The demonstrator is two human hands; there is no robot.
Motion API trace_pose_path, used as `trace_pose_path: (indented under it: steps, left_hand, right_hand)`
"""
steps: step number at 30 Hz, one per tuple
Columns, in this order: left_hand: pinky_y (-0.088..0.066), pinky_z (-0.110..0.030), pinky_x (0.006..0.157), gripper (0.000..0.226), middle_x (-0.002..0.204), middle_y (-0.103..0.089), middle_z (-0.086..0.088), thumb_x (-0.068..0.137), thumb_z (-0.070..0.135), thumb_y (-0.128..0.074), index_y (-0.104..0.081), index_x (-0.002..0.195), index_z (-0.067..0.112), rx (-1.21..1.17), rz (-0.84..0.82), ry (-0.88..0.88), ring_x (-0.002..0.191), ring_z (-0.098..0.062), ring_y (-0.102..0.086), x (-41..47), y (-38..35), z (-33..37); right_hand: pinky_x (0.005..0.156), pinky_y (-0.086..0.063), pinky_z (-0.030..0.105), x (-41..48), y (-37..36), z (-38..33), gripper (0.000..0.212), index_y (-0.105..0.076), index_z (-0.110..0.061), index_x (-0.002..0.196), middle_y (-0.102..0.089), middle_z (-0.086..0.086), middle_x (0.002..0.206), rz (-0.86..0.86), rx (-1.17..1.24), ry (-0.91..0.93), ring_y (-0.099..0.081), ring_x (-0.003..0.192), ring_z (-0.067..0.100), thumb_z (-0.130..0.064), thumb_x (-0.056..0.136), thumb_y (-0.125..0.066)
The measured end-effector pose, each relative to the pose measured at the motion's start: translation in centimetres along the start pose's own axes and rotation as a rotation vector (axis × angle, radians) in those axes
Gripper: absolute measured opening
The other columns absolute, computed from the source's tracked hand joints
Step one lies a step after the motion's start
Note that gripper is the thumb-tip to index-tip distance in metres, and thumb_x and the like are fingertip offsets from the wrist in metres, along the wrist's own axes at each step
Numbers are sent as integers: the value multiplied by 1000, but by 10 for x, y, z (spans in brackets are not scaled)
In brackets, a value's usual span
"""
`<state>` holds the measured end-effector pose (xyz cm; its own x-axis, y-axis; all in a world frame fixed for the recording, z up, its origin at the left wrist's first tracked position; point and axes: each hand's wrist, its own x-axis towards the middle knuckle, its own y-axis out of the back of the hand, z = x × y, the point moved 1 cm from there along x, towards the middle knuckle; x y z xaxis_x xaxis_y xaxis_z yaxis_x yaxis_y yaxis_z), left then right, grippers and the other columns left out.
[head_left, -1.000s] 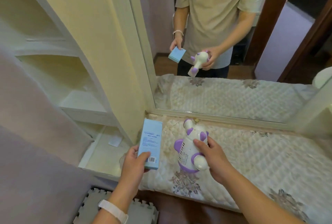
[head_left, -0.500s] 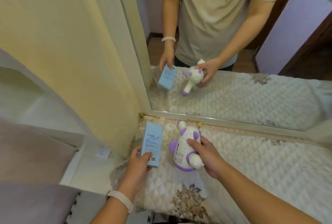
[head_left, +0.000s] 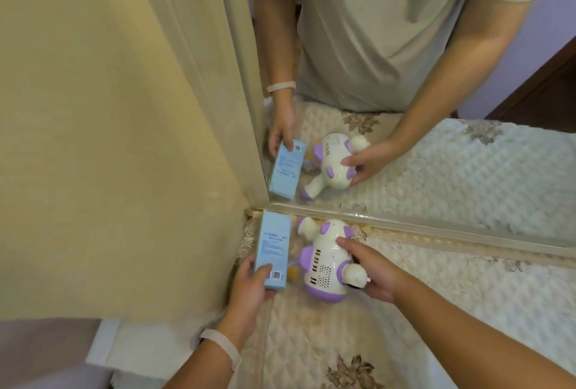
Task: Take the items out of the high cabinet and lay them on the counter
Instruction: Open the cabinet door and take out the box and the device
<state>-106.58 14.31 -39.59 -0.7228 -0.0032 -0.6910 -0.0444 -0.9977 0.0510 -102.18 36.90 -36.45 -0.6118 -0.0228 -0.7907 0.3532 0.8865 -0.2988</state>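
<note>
My left hand (head_left: 251, 287) grips the near end of a light blue box (head_left: 274, 248), which lies along the counter's back left corner next to the cabinet side. A white and purple animal-shaped toy (head_left: 324, 259) lies just right of the box, and my right hand (head_left: 371, 268) holds it, fingers over its back and under its base. Both items are low on the quilted counter cover (head_left: 452, 301); whether they rest on it I cannot tell.
A mirror (head_left: 436, 151) stands along the back of the counter and reflects my hands, the box and the toy. The cream cabinet side panel (head_left: 118, 127) fills the left. A small yellowish object (head_left: 293, 273) peeks out between box and toy.
Both hands have moved forward and down toward the back corner by the mirror. The toy has gone from upright to tilted on its side, and the box is lower.
</note>
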Motion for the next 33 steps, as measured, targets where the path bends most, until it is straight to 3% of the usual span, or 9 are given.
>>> trace_pose_path:
  steps: [4, 7, 12, 17, 23, 27, 29, 32, 33]
  left_hand:
    - [-51, -27, 54, 18, 99, -71, -8, 93, 4, -54, -59, 109, 12, 12, -2, -20, 78, -20, -68, 10, -4, -2]
    - [-54, -28, 55, 19, 99, -70, -7, 93, 4, -55, -59, 109, 13, 39, -2, -27, 79, -21, -68, 12, -2, -7]
    - [-52, -31, 66, 18, 101, -72, -8, 89, 3, -58, -65, 99, 16, 229, -9, -95, 85, -21, -70, 13, 7, -20]
    - [-50, -20, 66, 30, 101, -70, 5, 90, 4, -57, -61, 115, 20, 364, -34, -191, 87, -9, -68, 2, 6, -22]
    - [-53, -27, 74, 28, 108, -65, 3, 90, 10, -55, -59, 112, 26, 582, 38, -348, 89, -7, -64, -13, 11, -16]
    - [-50, -21, 78, 30, 109, -59, 8, 88, 10, -56, -57, 113, 27, 614, 52, -423, 94, -7, -60, -37, 10, -14]
    - [-50, -26, 91, 42, 124, -59, 4, 85, 16, -56, -56, 126, 23, 605, 47, -442, 110, -10, -59, -50, 8, -18]
    - [-38, -12, 95, 48, 133, -50, 6, 90, 13, -59, -49, 138, 13, 661, 110, -450, 119, -7, -47, -78, 4, -22]
    - [-38, -16, 97, 47, 133, -51, 5, 91, 14, -59, -50, 137, 12, 706, 141, -494, 120, -10, -48, -89, 1, -23]
  right_hand:
    - [88, -53, 41, 3, 18, 2, 37, -63, -16, 122, -73, 12, 116, 30, 10, -55, -69, 106, 28, -40, 95, -54]
    - [69, -55, 36, 3, 28, 10, 37, -65, -16, 117, -74, 14, 109, 87, 28, -58, -70, 91, 27, -44, 96, -53]
    - [64, -55, 34, -6, 38, 16, 26, -61, -11, 117, -75, 10, 98, 172, -61, 35, -71, 82, 21, -27, 98, -56]
    - [78, -61, 38, -14, 35, 15, 37, -53, -22, 129, -68, 6, 112, 280, -293, 181, -70, 96, 20, -25, 94, -64]
    - [88, -56, 41, -21, 38, 24, 46, -49, -23, 135, -59, -4, 119, 382, -536, 326, -66, 96, 17, -29, 92, -63]
    - [92, -50, 37, -35, 44, 21, 47, -52, -22, 134, -57, -3, 126, 352, -728, 441, -62, 104, 15, -36, 90, -62]
    - [96, -49, 39, -44, 48, 19, 51, -52, -23, 135, -54, -3, 134, 317, -803, 484, -59, 112, 15, -43, 89, -61]
    - [99, -39, 30, -61, 52, 16, 48, -49, -18, 139, -47, 0, 142, 271, -992, 586, -50, 125, 18, -35, 95, -58]
    - [98, -38, 28, -65, 54, 16, 47, -50, -17, 139, -48, 1, 142, 255, -1064, 648, -48, 127, 18, -35, 96, -57]
